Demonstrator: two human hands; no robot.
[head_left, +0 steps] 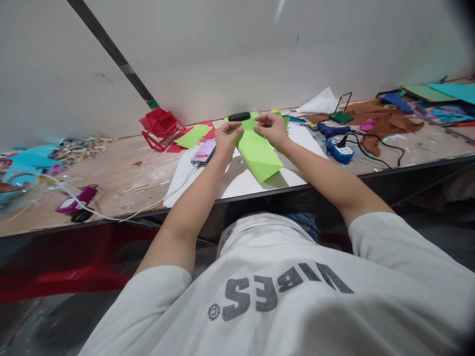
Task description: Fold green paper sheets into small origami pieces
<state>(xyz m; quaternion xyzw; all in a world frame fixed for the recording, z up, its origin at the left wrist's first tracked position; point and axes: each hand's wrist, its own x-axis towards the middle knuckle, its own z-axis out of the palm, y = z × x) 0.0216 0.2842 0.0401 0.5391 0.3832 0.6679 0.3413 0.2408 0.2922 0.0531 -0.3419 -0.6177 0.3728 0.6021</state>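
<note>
A folded light-green paper sheet (259, 154) lies on a white sheet (237, 183) at the middle of the workbench, its pointed end toward me. My left hand (226, 138) pinches the paper's far left edge with fingers pressed together. My right hand (272, 128) pinches the far right edge the same way. A black oblong object (239, 116) lies just beyond my fingers. A phone (203, 151) rests to the left of my left hand.
A red plastic frame (160, 128) and more green paper (193, 135) sit at the back left. A blue glue gun (333, 130), a blue plug box (339, 151) and black cable lie to the right. Wood sticks, felt scraps and a white cable crowd both ends.
</note>
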